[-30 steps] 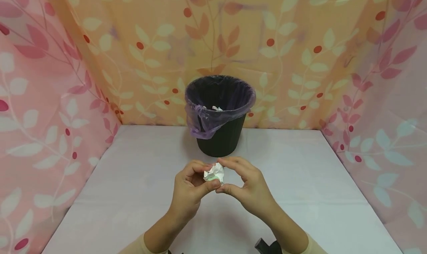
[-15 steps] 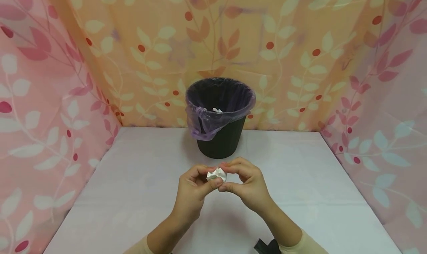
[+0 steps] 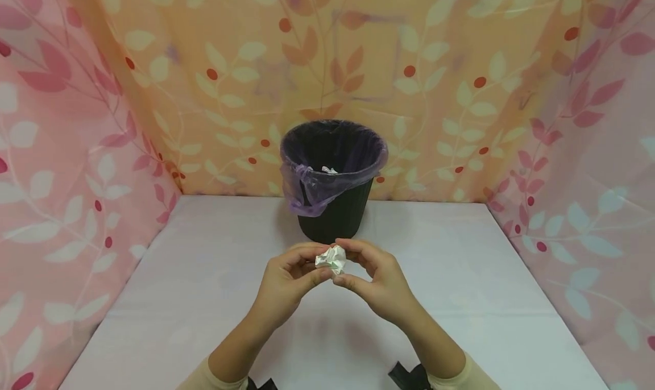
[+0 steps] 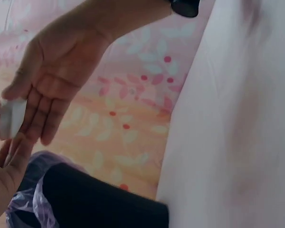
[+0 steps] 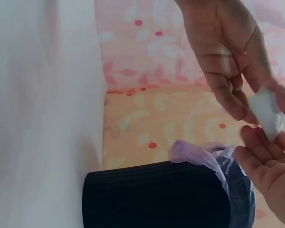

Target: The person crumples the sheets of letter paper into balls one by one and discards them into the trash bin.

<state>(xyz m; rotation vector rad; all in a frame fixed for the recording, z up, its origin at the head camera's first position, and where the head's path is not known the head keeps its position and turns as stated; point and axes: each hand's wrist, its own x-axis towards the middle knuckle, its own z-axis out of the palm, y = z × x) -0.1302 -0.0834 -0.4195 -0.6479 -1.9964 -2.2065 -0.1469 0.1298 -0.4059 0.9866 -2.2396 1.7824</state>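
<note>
— While both hands meet over the near middle of the white table [image 3: 204,299], what sits between them?

— A crumpled white paper ball [image 3: 331,258]. The left hand [image 3: 284,282] pinches it from the left, thumb below and fingers curled over the top; the right hand [image 3: 376,279] pinches it from the right the same way. It is lifted off the tabletop, not resting on it.

— How close are the fingertips?

— Narrow: the two hands nearly touch around the ball, with only the paper showing between them.

— And what stands beyond it?

— A black waste bin [image 3: 335,216] at the far middle of the table, upright, lined with a purple plastic bag [image 3: 307,188] folded over its rim. A scrap of white paper [image 3: 327,169] lies inside. The ball is held just on the near side of the bin, lower than its rim in the head view.

— What surrounds the table?

— A leaf-patterned curtain [image 3: 460,66], orange at the far side, pink to left and right.
</note>
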